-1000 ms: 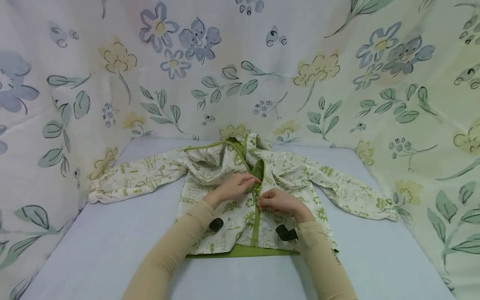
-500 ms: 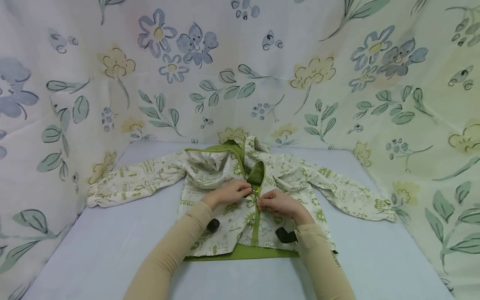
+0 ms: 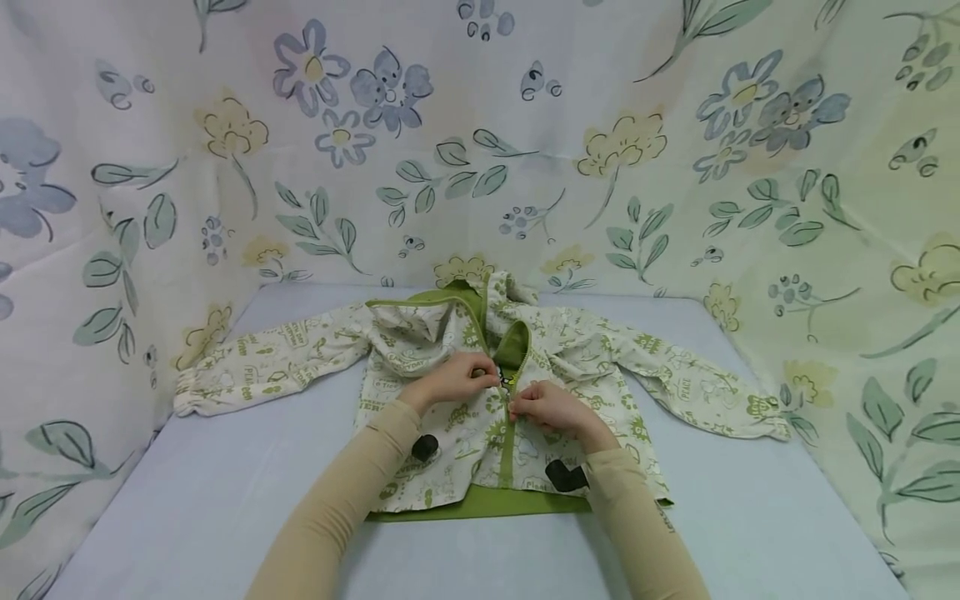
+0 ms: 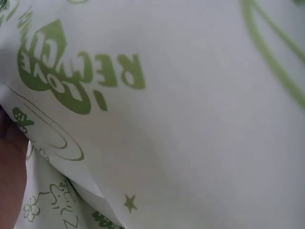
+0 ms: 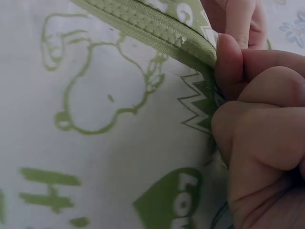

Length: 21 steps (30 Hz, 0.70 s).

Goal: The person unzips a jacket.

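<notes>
A cream hooded jacket (image 3: 592, 350) with green prints lies front up on the pale blue surface, its sleeves spread left (image 3: 255, 362) and right (image 3: 705, 387). Its green zipper (image 3: 509, 442) is closed over the lower half and parted in a V near the hood (image 3: 420, 321). My left hand (image 3: 453, 379) pinches at the zipper's top, fingers curled. My right hand (image 3: 543, 407) pinches the jacket front just right of the zipper. The right wrist view shows curled fingers (image 5: 257, 124) gripping the cloth beside the zipper teeth (image 5: 152, 28). In the left wrist view only printed fabric (image 4: 190, 119) fills the picture.
Floral cloth walls (image 3: 480, 150) close in the back and both sides of the pale blue surface (image 3: 225, 500). A black camera sits on each wrist (image 3: 426, 447) (image 3: 566, 475). The jacket's green hem (image 3: 480, 504) lies nearest me.
Both hands stay at the zipper. The left hand's fingers have drawn a little left and curled tighter. The right hand has barely shifted.
</notes>
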Each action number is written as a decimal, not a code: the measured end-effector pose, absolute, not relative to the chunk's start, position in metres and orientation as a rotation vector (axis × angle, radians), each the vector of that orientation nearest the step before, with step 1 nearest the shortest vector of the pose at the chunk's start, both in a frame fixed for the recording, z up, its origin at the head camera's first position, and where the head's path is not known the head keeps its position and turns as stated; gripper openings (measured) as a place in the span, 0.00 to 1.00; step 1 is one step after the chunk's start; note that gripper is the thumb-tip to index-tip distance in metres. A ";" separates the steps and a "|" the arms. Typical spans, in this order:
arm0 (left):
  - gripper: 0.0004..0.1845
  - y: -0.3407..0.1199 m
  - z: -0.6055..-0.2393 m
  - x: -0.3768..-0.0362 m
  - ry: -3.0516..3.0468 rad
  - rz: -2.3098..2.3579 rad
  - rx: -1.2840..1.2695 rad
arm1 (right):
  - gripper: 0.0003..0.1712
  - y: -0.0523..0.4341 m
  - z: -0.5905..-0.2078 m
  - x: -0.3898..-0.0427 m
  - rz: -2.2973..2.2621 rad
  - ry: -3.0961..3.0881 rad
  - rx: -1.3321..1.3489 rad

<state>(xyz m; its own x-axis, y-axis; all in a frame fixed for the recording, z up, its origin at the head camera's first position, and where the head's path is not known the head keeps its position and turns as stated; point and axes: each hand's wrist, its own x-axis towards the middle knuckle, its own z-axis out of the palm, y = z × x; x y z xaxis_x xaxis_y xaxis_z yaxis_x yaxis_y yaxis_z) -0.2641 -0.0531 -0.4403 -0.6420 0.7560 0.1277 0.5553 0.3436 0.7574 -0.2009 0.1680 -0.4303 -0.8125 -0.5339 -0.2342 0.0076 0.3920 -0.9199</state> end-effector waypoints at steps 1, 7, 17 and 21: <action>0.08 -0.053 -0.440 -0.264 2.375 1.174 1.174 | 0.17 0.168 -0.431 -0.200 -1.425 2.147 -0.443; 0.09 -0.054 -0.441 -0.265 2.465 1.124 1.145 | 0.17 0.167 -0.437 -0.197 -1.406 2.133 -0.433; 0.11 -0.060 -0.439 -0.269 2.392 1.227 1.157 | 0.17 0.164 -0.440 -0.194 -1.396 2.132 -0.449; 0.10 -0.063 -0.439 -0.271 2.395 1.256 1.142 | 0.17 0.164 -0.440 -0.192 -1.408 2.098 -0.462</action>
